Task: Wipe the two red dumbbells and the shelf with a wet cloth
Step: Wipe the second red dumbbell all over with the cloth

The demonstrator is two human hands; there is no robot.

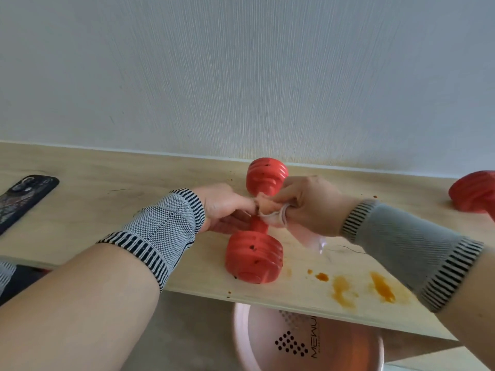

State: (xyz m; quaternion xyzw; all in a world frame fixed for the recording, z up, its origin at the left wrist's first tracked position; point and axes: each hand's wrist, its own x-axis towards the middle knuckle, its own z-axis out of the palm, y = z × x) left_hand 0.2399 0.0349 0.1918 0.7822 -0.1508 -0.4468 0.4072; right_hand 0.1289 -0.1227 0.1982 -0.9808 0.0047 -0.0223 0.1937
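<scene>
Both hands meet over the handle of the nearer red dumbbell (254, 253), which lies on the shelf (134, 210). The right hand (308, 202) has its grip closed on the wet cloth (270, 210); the left hand (225, 207) pinches the cloth's other end. The dumbbell looks rigid, ribbed and probably heavy, best steadied by a head while the limp cloth wraps the bar. The second dumbbell (474, 194) lies well right of the grip; orange stains (380, 287) lie nearer the shelf's front edge.
</scene>
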